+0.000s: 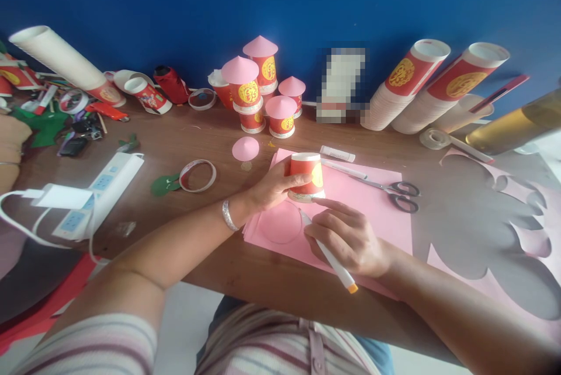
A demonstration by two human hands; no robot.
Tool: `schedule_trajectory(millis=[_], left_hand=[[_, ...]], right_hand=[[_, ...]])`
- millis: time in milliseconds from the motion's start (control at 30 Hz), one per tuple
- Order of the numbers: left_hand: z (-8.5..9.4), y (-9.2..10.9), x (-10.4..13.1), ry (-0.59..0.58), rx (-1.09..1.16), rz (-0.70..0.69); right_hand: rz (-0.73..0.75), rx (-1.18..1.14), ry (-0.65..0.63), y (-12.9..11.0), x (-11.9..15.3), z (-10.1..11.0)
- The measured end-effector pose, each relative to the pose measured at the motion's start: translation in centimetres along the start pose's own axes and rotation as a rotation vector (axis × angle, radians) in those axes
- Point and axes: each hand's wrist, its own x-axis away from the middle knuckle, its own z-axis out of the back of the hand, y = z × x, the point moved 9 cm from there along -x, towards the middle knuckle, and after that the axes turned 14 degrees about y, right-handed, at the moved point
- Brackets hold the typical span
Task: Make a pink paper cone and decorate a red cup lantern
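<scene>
My left hand [275, 185] is closed around a red paper cup [302, 174] with a gold emblem, upside down above a stack of pink paper [372, 229]. In my right hand [344, 238] is a white marker [335, 264] with an orange end, its tip pointing up and left. My right index finger is stretched toward the cup's lower rim; whether it touches I cannot tell. A circle outline [280, 223] shows on the pink sheet just below the cup. Scissors [397, 191] with dark handles lie on the paper to the right, near a white marker cap or tube [337, 154].
Red cups with pink cone roofs [252, 89] stand at the back, beside a loose pink cone [246, 149]. Tall cup stacks [407, 80] lean at the right. Pink paper scraps [495, 287] lie at the right, a power strip [99, 197] at the left.
</scene>
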Motion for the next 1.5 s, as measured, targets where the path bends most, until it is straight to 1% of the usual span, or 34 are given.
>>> schedule_trajectory(millis=[167,400,600,733,933,1267,1500], left_hand=[[0.2,0.0,-0.3,0.003,0.019,-0.002],[0.3,0.0,-0.1,0.027,0.030,0.016],[0.6,0.0,-0.3,0.071,0.025,-0.005],[0.6,-0.1,-0.4,0.062,0.016,-0.016],[1.3,-0.4,-0.5,0.101,-0.007,-0.026],[1.4,-0.6,-0.9,0.076,0.012,-0.065],[1.3,-0.7,-0.9,0.065,0.006,-0.057]], right_hand=[[-0.007,0.029,-0.002,0.2,-0.3,0.3],[-0.026,0.021,0.041,0.7,-0.2,0.6],[-0.034,0.035,0.036,0.9,-0.1,0.7],[-0.043,0.058,0.049,1.2,-0.1,0.8],[-0.046,0.068,0.048,1.3,0.1,0.9],[-0.051,0.069,0.036,1.4,0.0,0.8],[-0.053,0.066,0.036,1.4,0.1,0.8]])
